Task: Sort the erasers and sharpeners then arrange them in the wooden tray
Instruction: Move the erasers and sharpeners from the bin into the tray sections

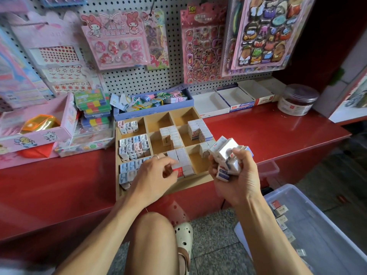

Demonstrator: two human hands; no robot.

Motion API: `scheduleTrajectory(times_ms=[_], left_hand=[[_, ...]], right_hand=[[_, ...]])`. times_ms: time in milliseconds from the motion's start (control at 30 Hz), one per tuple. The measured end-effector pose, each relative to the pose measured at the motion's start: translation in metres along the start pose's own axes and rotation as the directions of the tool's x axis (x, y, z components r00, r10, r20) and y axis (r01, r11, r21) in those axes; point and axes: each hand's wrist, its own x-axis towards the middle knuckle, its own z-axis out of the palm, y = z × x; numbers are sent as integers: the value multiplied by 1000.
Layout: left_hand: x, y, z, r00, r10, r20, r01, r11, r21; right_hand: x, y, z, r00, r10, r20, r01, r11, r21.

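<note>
A wooden tray with a grid of compartments lies on the red shelf. Its left column holds pastel sharpeners. The middle and right compartments hold boxed erasers standing in rows. My left hand pinches a red-labelled eraser at the front middle compartment. My right hand grips a bundle of white erasers just off the tray's front right corner.
A clear plastic bin with several loose erasers sits on the floor at the lower right. Behind the tray stand a purple box of clips, open white boxes and a round jar. A pink box is at the left.
</note>
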Motion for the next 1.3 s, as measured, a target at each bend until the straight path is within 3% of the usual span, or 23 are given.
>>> scheduleTrajectory(times_ms=[133,333,433,633,733,833,967,1167,1300], left_hand=[[-5,-1,3,999,14,29,-14,1000,0],[2,-1,-5,983,-117,144,135,983,-123],[5,-4,-3,971,-147,190,166,982,-89],[13,2,-2,990,-98,101,97,995,16],[21,25,-6,993,-114,36,120,962,-245],[30,51,-4,985,-105,140,156,888,-434],[38,65,6,977,-80,199,153,908,-390],[46,71,8,971,-105,216,201,848,-491],[53,73,1,953,-199,230,291,821,-492]], right_hand=[[0,2,-2,1000,9,7,-9,1000,8],[0,3,-2,999,18,-33,-17,1000,12],[1,4,0,999,17,-37,-17,1000,11],[2,6,1,1000,14,-19,-15,999,-29],[1,7,1,1000,23,-17,-24,998,-50],[0,7,3,999,44,-7,-45,996,-79],[0,5,-1,998,65,3,-64,991,-118],[-4,-2,-2,999,25,29,-20,987,-157],[-9,-9,-10,999,6,-53,-14,989,-150]])
